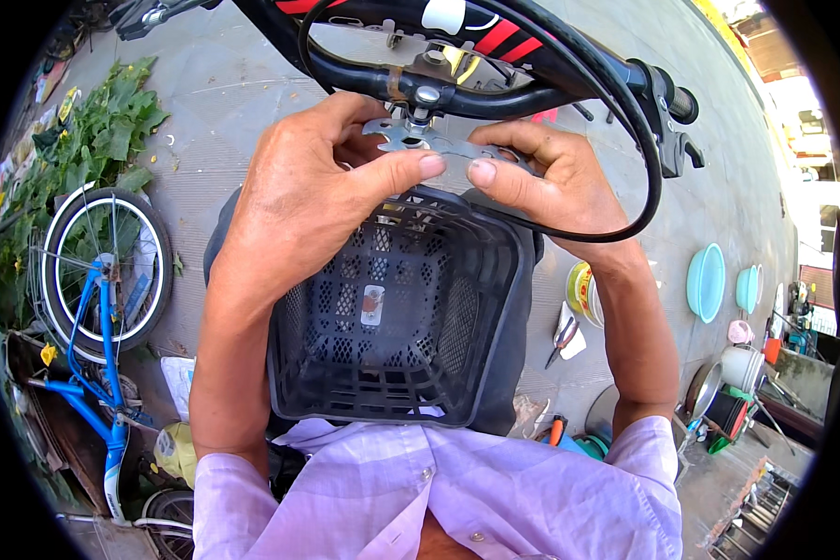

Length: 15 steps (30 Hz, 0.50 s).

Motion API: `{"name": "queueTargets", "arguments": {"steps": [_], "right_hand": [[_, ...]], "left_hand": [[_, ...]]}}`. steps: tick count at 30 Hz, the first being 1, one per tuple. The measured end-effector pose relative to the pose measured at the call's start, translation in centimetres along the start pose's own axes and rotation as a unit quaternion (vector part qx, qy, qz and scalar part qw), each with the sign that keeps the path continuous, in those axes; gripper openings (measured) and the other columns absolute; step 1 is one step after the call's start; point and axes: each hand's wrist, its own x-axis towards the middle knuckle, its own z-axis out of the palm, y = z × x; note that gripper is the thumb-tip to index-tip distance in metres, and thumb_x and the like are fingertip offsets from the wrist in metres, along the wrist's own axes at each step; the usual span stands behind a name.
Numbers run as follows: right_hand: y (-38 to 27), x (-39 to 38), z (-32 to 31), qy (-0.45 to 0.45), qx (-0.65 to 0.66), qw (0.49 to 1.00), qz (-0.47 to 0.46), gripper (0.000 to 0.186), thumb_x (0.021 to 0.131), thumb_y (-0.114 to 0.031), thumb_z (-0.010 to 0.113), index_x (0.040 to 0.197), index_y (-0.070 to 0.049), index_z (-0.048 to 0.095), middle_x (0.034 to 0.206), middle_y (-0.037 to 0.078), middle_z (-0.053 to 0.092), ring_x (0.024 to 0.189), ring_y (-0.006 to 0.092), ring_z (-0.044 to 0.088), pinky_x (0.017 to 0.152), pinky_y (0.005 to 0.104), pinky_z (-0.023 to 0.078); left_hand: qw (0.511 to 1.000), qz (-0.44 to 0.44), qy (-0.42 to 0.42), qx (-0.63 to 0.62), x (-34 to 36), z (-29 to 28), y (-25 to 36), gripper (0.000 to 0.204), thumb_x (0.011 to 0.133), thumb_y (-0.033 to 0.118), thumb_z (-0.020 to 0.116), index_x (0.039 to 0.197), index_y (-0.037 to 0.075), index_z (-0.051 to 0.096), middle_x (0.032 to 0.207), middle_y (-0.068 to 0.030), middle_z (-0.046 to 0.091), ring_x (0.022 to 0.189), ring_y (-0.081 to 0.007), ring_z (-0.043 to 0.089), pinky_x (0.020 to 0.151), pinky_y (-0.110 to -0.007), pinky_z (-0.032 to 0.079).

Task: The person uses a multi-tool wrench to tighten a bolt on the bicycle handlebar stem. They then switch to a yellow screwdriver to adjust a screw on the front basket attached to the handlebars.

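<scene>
A black plastic bicycle basket (397, 313) sits below the black handlebar (495, 98), its open top facing me. Both my hands hold a flat silver metal bracket (420, 140) at the basket's far rim, just under a bolt on the handlebar stem (427, 96). My left hand (313, 191) pinches the bracket's left side with thumb and fingers. My right hand (546, 177) grips its right end, thumb tip meeting the left thumb. A black brake cable (649, 177) loops around the right hand. A small silver plate (372, 305) lies on the basket's bottom.
A blue bicycle with a white-rimmed wheel (103, 271) lies on the left beside green plants (93, 140). On the paved ground at right are turquoise bowls (706, 282), a tin (581, 291), pliers (564, 338) and pots (742, 366). The brake lever (672, 121) juts out at right.
</scene>
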Motion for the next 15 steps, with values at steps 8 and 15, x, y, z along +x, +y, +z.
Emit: {"name": "queueTargets", "arguments": {"steps": [8,15], "right_hand": [[-0.4,-0.9,-0.7,-0.069,0.132,0.986,0.073,0.058,0.078,-0.025,0.079,0.122,0.007,0.058,0.096,0.007,0.063,0.085,0.0106,0.058,0.075,0.0239,0.049],[-1.7,-1.0,-0.7,-0.058,0.084,0.993,0.051,0.051,0.078,-0.030,0.081,0.113,0.004,0.066,0.089,0.005,0.067,0.082,0.0102,0.060,0.072,0.0246,0.049]], "left_hand": [[0.995,-0.061,-0.034,-0.069,0.0,-0.9,0.6,0.053,0.079,0.022,0.080,0.114,-0.012,0.060,0.084,-0.0142,0.069,0.077,-0.0140,0.064,0.066,-0.027,0.052],[0.996,-0.044,-0.013,-0.074,-0.3,-0.7,0.8,0.053,0.078,0.020,0.080,0.116,-0.011,0.060,0.090,-0.0158,0.068,0.082,-0.0150,0.064,0.072,-0.027,0.052]]}}
